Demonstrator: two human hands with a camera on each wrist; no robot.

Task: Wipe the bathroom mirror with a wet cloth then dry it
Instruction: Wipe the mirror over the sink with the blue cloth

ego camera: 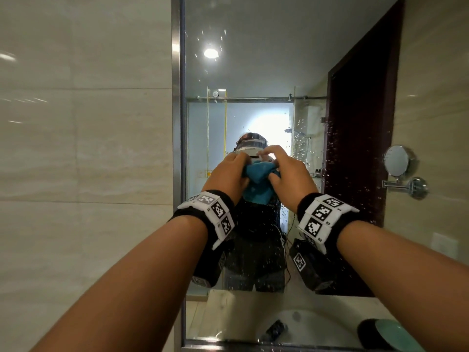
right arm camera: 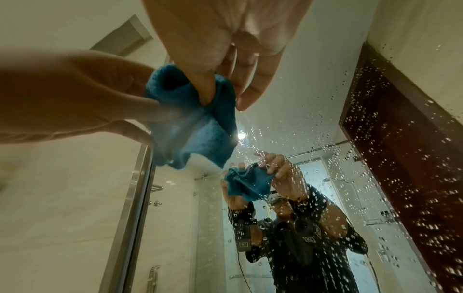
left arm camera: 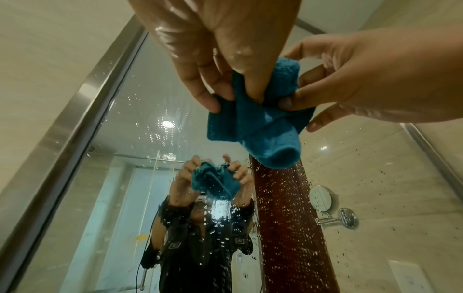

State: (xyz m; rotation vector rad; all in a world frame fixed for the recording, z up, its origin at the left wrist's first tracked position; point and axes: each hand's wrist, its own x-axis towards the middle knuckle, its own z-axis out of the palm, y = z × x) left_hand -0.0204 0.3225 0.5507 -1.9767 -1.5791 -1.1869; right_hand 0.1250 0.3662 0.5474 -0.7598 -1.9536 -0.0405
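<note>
A bunched blue cloth (ego camera: 257, 182) hangs between my two hands, held up in front of the mirror (ego camera: 266, 72) and apart from the glass. My left hand (ego camera: 228, 174) pinches its left side with thumb and fingers (left arm camera: 213, 99). My right hand (ego camera: 286, 171) pinches its right side. In the left wrist view the cloth (left arm camera: 258, 126) droops in folds. The right wrist view shows the cloth (right arm camera: 198, 123) gathered at my thumb. Water drops speckle the mirror (left arm camera: 283, 198), thickest over the reflected dark door (right arm camera: 400, 158).
A steel frame (ego camera: 176, 123) edges the mirror on the left, against a tiled wall (ego camera: 83, 148). A round swivel mirror (ego camera: 397, 161) on a bracket juts from the right wall. The reflected basin (ego camera: 312, 326) shows at the mirror's bottom edge.
</note>
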